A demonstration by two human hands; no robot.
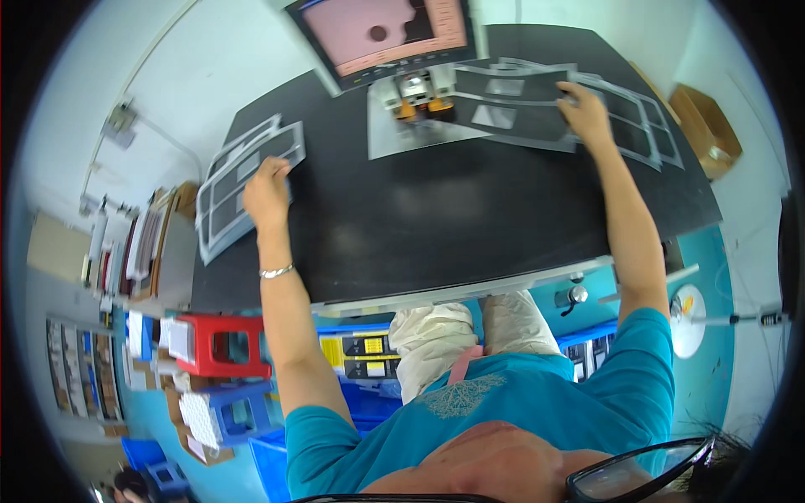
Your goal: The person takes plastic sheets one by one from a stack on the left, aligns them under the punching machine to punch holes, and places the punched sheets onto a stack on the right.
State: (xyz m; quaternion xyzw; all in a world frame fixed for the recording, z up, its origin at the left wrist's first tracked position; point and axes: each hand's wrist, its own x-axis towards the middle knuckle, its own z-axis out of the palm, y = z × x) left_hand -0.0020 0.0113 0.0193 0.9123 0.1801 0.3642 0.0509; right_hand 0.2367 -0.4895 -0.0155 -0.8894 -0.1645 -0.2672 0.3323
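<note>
My left hand (267,194), fingers curled, closes on the edge of a see-through plastic sheet (220,186) at the left of the black table. That sheet has pale borders and lies over other similar sheets, some askew. On the far right, my right hand (584,116) pinches the right edge of another thin plastic sheet (537,126) with a pale rectangular patch. This sheet reaches left to a silver metal plate (390,144), under a device with orange-tipped parts (423,107). Just beyond my right hand, more pale-bordered sheets (641,130) overlap.
A monitor (381,38) stands behind the device. The black tabletop (436,218) stretches between my arms. Beyond its right edge sits an open cardboard box (706,130). Red (220,345) and blue stools (239,411) stand lower left, beside shelved folders (142,251).
</note>
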